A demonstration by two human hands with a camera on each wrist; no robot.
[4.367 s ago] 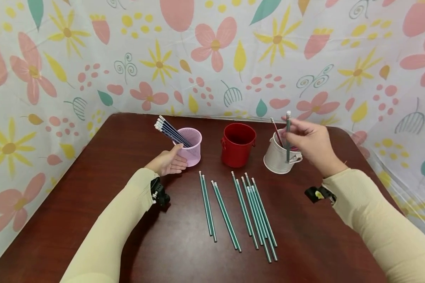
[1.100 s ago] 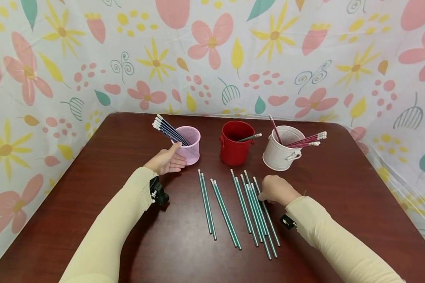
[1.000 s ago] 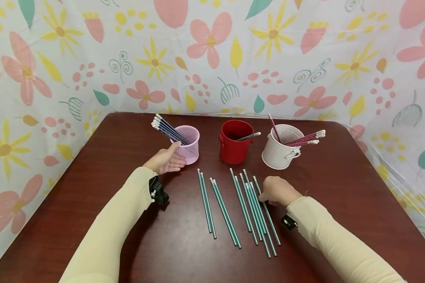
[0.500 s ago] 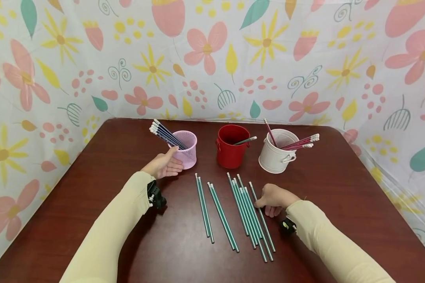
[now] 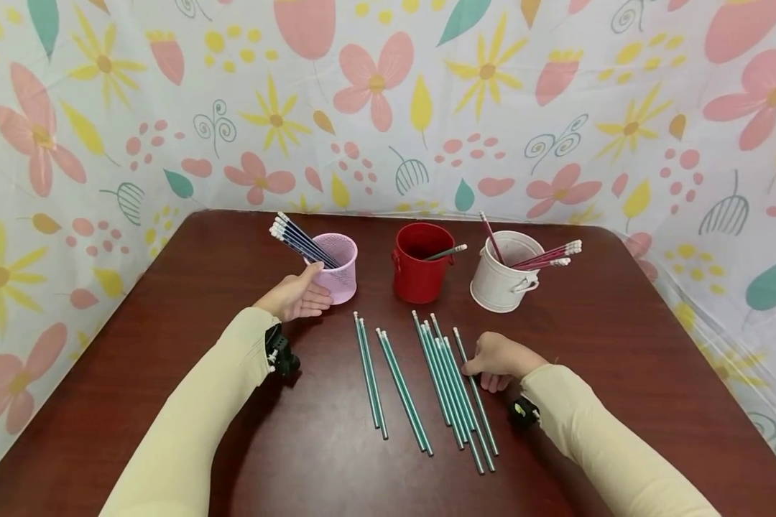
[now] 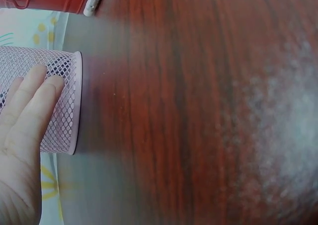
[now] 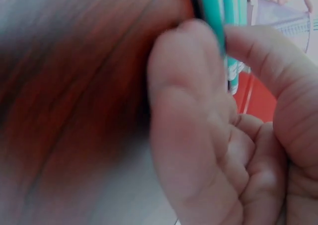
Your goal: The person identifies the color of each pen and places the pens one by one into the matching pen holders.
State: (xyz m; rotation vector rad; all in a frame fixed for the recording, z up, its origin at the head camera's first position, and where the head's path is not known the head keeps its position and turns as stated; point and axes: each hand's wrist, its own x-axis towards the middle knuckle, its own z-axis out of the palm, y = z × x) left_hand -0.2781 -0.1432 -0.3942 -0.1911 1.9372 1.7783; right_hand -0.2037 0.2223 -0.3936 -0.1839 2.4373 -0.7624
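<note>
Your right hand (image 5: 501,359) sits toward three o'clock on the dark wooden tabletop (image 5: 284,445), thumb and finger pinching a green pencil (image 5: 481,409) whose white eraser points to eleven o'clock and whose other end points to five. Just beside it, at nine o'clock, lies a cluster of loose green pencils (image 5: 445,388), some touching, and farther out the same way you have two pairs, a nearer pair (image 5: 404,391) and a farther pair (image 5: 370,377), all with erasers to eleven o'clock. Your left hand (image 5: 297,296), toward ten o'clock, is spread, its fingers straight against the side of a pink mesh cup (image 5: 343,283) and its thumb at the rim. Dark blue pencils (image 5: 304,240) in that cup lean out toward ten o'clock. At three o'clock from the cup stands a red bucket (image 5: 420,276) with a single green-barrelled pencil (image 5: 446,253) tilting over its rim toward two o'clock. Straight up at twelve o'clock from your right hand is a white bucket (image 5: 494,283); one maroon pencil (image 5: 491,238) in it leans to eleven o'clock, while several others (image 5: 552,255) lean to two.
</note>
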